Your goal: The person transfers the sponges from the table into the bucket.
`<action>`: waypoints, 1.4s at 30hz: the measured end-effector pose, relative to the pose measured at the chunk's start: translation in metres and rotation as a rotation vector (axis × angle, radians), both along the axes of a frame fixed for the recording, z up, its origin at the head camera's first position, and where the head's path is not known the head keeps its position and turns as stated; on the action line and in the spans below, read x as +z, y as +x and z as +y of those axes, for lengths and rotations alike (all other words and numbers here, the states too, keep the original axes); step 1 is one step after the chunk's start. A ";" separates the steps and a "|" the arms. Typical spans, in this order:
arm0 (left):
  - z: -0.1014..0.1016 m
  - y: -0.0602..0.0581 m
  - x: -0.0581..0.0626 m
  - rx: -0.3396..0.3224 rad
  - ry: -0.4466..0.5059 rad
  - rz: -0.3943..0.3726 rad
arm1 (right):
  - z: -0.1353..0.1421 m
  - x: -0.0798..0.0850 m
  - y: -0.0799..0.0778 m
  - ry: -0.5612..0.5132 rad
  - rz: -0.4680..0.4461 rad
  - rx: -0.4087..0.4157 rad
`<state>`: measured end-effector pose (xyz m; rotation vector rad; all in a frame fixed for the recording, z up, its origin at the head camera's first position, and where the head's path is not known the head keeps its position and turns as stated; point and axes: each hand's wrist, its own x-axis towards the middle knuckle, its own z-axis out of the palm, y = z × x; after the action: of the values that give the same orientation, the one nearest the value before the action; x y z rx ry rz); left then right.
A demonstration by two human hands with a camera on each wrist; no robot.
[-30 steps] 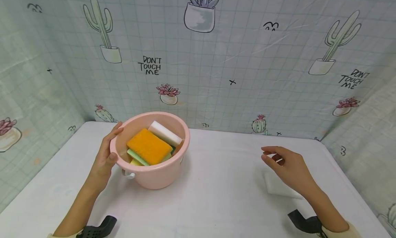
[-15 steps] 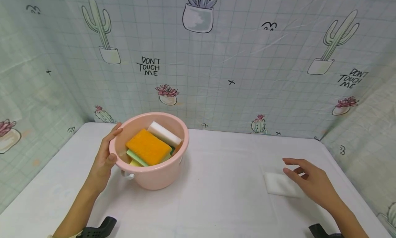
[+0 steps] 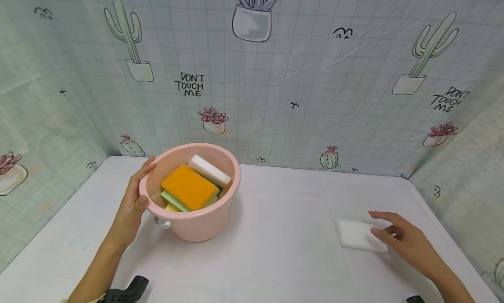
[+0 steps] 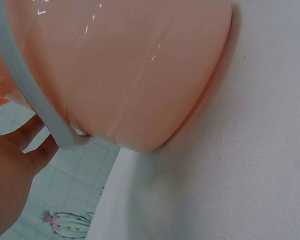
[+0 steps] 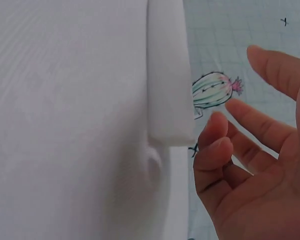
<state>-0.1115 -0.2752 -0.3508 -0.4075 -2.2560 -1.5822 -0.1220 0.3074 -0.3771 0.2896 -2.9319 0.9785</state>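
Observation:
A pink bucket [image 3: 201,228] stands on the left of the table, and my left hand [image 3: 131,206] holds its left rim, fingers and thumb spread along it. In the left wrist view, fingers of the left hand [image 4: 10,185] show behind the bucket's pale handle [image 4: 32,85]. Inside the bucket lie an orange sponge [image 3: 190,187], a white block-shaped sponge [image 3: 209,170] and a light green piece [image 3: 175,201]. A flat white sponge [image 3: 358,237] lies on the right of the table. Over its right end hovers my right hand [image 3: 411,241], fingers loosely bent and apart from the sponge [image 5: 170,75].
The table [image 3: 275,250] has a white cover. Behind it and at both sides hangs a curtain [image 3: 267,97] printed with cacti and a grid. Black wrist mounts [image 3: 126,290] sit below the hands.
The right hand has moved right and toward the person, lower over the white sponge, uncovering more of it. The left hand and bucket stay in place.

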 end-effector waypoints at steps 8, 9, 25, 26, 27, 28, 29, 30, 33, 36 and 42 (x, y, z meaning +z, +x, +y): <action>0.000 0.001 0.000 0.001 -0.001 0.001 | 0.013 -0.012 -0.003 -0.137 -0.114 0.053; 0.000 0.001 0.000 0.002 0.000 0.000 | 0.014 -0.012 -0.004 -0.142 -0.121 0.049; 0.002 0.001 0.003 -0.003 0.010 0.001 | 0.031 -0.027 -0.006 -0.201 -0.228 0.127; 0.002 0.001 0.003 -0.004 0.010 0.002 | 0.032 -0.028 -0.006 -0.215 -0.239 0.131; 0.002 0.001 0.002 -0.005 0.012 0.002 | 0.033 -0.028 -0.006 -0.230 -0.252 0.135; 0.002 0.001 0.002 -0.006 0.015 0.001 | 0.034 -0.029 -0.006 -0.247 -0.266 0.138; 0.001 0.001 0.002 -0.008 0.018 0.001 | 0.035 -0.029 -0.006 -0.257 -0.276 0.142; 0.001 0.001 0.002 -0.008 0.021 0.001 | 0.035 -0.029 -0.006 -0.268 -0.287 0.144; 0.001 0.002 0.003 -0.012 0.028 0.001 | 0.036 -0.028 -0.006 -0.291 -0.295 0.170; 0.003 0.002 0.005 -0.019 0.037 0.005 | 0.036 -0.028 -0.005 -0.301 -0.281 0.193; 0.003 0.003 0.005 -0.035 0.057 0.002 | 0.037 -0.027 -0.004 -0.312 -0.263 0.215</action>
<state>-0.1088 -0.2718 -0.3456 -0.4351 -2.2083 -1.6581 -0.1263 0.3442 -0.4042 0.5041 -2.9487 1.5951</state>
